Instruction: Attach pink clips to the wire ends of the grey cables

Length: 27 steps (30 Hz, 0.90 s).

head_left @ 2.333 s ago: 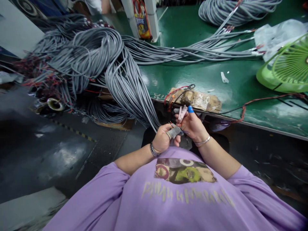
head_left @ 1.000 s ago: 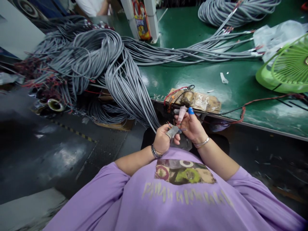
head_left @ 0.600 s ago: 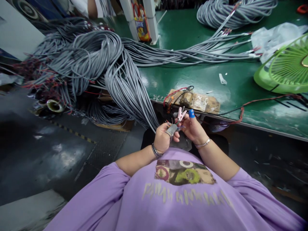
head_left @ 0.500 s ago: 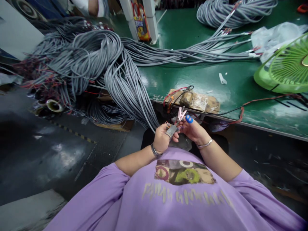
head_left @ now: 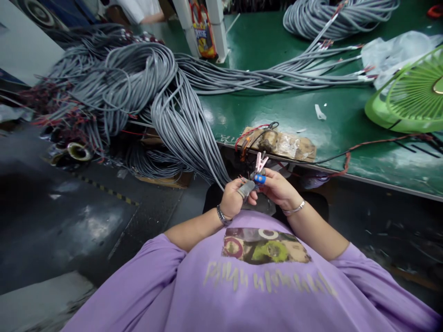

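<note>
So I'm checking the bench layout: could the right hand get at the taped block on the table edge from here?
Probably yes: the taped block lies just beyond the right hand, nothing between, though its fingers hold a pink tool.

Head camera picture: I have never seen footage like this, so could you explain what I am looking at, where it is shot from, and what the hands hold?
The camera sits on a person's head and looks down over a purple shirt at their own two bare hands. The left hand grips the end of a grey cable, with thin coloured wires sticking out. The right hand, which has a blue cap on one fingertip, pinches a small pink clip-like tool at those wires. Ahead is a green workbench carrying more grey cable bundles, a taped cardboard block, a green fan and a clear plastic bag.
</note>
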{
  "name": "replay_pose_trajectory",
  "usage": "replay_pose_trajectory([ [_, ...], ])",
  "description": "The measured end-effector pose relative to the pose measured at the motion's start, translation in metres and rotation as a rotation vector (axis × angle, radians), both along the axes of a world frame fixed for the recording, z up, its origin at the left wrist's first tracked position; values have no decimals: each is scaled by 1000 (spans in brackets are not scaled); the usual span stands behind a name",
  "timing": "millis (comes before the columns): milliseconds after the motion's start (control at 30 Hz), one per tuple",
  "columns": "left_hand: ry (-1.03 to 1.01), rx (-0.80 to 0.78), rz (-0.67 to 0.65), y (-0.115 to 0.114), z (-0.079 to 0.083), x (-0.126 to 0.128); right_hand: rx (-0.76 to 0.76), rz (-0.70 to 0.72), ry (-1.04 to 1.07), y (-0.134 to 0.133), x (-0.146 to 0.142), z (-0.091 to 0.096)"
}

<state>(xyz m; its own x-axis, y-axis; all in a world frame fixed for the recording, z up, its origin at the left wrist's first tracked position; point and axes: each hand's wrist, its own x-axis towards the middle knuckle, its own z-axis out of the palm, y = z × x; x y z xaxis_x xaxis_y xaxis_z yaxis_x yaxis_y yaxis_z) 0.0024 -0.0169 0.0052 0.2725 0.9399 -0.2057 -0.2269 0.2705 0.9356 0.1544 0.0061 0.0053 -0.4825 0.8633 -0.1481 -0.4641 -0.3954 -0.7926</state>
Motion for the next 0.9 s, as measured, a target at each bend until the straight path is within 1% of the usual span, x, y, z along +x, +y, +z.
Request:
replay_pose_trajectory([
  [100, -64, -16, -49, 1, 2, 0, -24, 113, 69, 0, 0, 2],
  [200, -79, -45, -119, 2, 1, -1, -49, 144, 45, 0, 1, 3],
  [233, -75, -58, -130, 2, 0, -1, -53, 127, 23, 1, 1, 4],
  [300, -70, -78, -109, 1, -2, -2, -58, 59, -22, 1, 1, 4],
  [400, -59, -67, -20, 0, -3, -2, -77, -58, -87, 0, 0, 5],
  [500, -36, -49, 54, -1, -2, -2, -126, -138, -118, -1, 1, 2],
  [600, -30, -53, 86, -2, 2, -1, -218, -222, -57, 3, 7, -4],
  [667, -50, -61, 71, -2, 6, -1, -277, -277, 2, 8, 10, -8],
  [733, -81, -72, 44, -1, 10, 1, -308, -287, 43, 15, 10, -9],
  [800, -105, -87, 24, 0, 15, 5, -272, -251, 63, 22, 6, -7],
  [867, -118, -104, 18, 2, 20, 8, -170, -242, 52, 25, -1, -5],
  [900, -122, -112, 20, 3, 22, 10, -113, -265, 28, 26, -4, -5],
])
